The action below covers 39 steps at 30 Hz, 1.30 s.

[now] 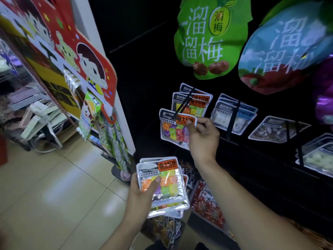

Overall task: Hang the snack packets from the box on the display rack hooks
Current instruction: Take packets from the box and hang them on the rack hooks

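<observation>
Two bare forearms reach up from the bottom edge of the view. The left hand (142, 193) grips a fanned stack of packets (162, 186), thumb pressed flat across the top one and fingers curled beneath. Each is a flat, glossy pouch with rounded corners, a white border, an orange label at the upper right and a clear window showing square candies in orange, green, yellow and purple.

The largest things hang at the top right corner of the dark display rack (270, 186): a puffy green bag (212, 37) printed with white characters and two brown plums, and beside it a crinkled blue bag (286, 51) with a red base.

Below the green bag, the right hand (201, 134) pinches the upper right corner of one packet (173, 127) between thumb and fingertips, holding it at the tip of a thin black hook (183, 107). Two matching pouches (192, 101) already hang further back on the same hook.

To their right, blue-labelled pouches (232, 114) with pale white pieces hang on a neighbouring hook, and more clear-windowed packs (277, 129) line the rack's right edge.

At the rack's foot lie shiny red wrappers (209, 204), with some darker ones nearer the forearms.

On the left stands a red cardboard sign (81, 51) with cartoon faces, above smooth cream floor tiles (54, 195).
</observation>
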{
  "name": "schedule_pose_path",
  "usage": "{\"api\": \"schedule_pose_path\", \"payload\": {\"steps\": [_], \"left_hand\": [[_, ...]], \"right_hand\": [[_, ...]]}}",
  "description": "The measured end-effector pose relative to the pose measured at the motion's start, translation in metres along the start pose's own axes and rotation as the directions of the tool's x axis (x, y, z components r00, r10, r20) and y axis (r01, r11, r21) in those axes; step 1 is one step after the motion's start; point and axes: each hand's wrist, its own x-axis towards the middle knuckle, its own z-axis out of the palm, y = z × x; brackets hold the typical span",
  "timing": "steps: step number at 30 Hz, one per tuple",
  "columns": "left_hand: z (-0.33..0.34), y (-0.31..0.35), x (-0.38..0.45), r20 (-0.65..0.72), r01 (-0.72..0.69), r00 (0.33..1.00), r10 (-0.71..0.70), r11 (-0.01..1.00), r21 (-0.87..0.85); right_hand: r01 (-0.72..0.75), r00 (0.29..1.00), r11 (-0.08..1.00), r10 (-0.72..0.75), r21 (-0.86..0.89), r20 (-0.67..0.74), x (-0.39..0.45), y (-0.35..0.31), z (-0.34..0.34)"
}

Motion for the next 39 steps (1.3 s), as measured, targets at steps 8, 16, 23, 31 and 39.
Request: {"api": "schedule_pose_path", "payload": {"steps": [8,16,23,31,39], "left_hand": [[0.000,0.005,0.004,0.010,0.008,1.000,-0.008,0.998,-0.063],[0.001,0.015,0.006,0.022,-0.009,1.000,0.011,0.998,-0.060],[0.001,0.022,0.006,0.045,-0.014,0.999,0.017,0.997,-0.073],[0.009,0.021,0.010,0.019,-0.051,0.998,0.053,0.996,-0.079],[0.027,0.010,0.003,0.019,-0.067,0.998,0.068,0.996,-0.053]], "right_hand": [[0.025,1.000,1.000,-0.025,0.001,-0.018,0.007,0.005,0.001],[0.090,0.976,0.987,-0.114,-0.135,-0.185,0.071,0.018,0.007],[0.060,0.973,0.990,-0.086,-0.124,-0.215,0.083,0.027,0.000],[-0.163,0.966,0.952,0.208,-0.259,0.155,-0.044,0.038,-0.039],[-0.113,0.920,0.887,0.264,-0.448,0.289,-0.067,0.041,-0.064]]}}
